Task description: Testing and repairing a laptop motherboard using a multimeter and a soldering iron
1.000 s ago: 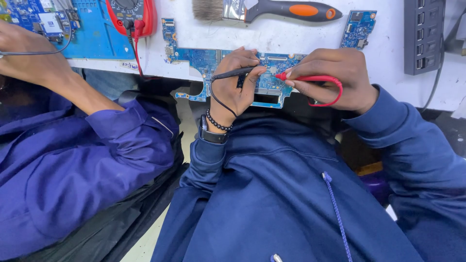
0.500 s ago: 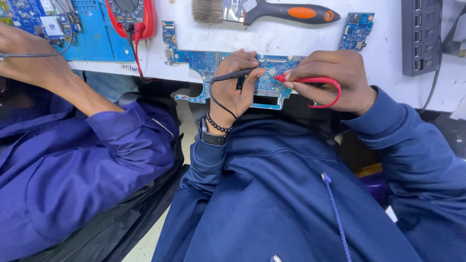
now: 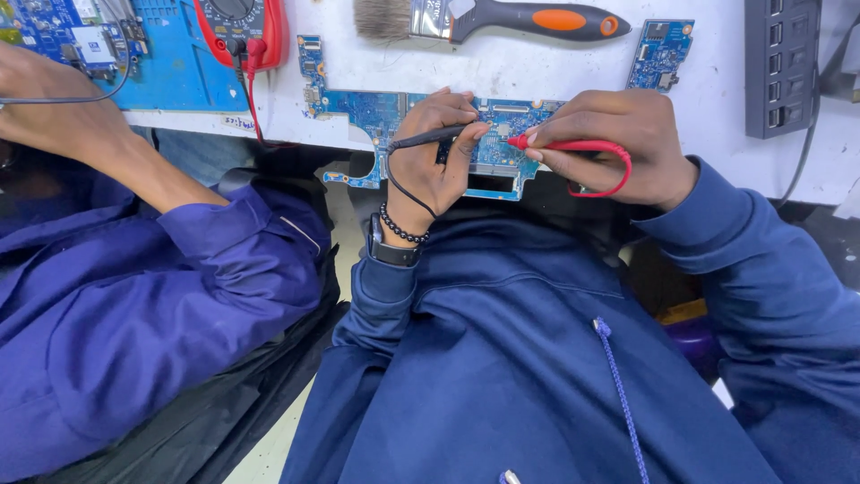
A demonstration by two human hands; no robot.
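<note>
A blue circuit board point(image 3: 376, 112) lies at the near edge of the white bench point(image 3: 537, 67). My left hand point(image 3: 434, 152) grips a black test probe point(image 3: 434, 137) whose tip points right onto the board. My right hand point(image 3: 618, 148) holds a red test probe point(image 3: 573, 146), its tip pointing left at the same patch of board. The two tips sit a little apart. Black and red leads loop back from the probes. Part of the board is hidden under my hands.
A red multimeter point(image 3: 237, 27) stands at the back left. A brush point(image 3: 484, 18) with an orange-and-black handle lies behind the board, a small blue board point(image 3: 661, 54) to its right, a black power strip point(image 3: 779, 67) further right. A co-worker's hand point(image 3: 54, 112) works at left.
Both hands keep the probes on the board; the view has shifted slightly, otherwise nothing visibly moved.
</note>
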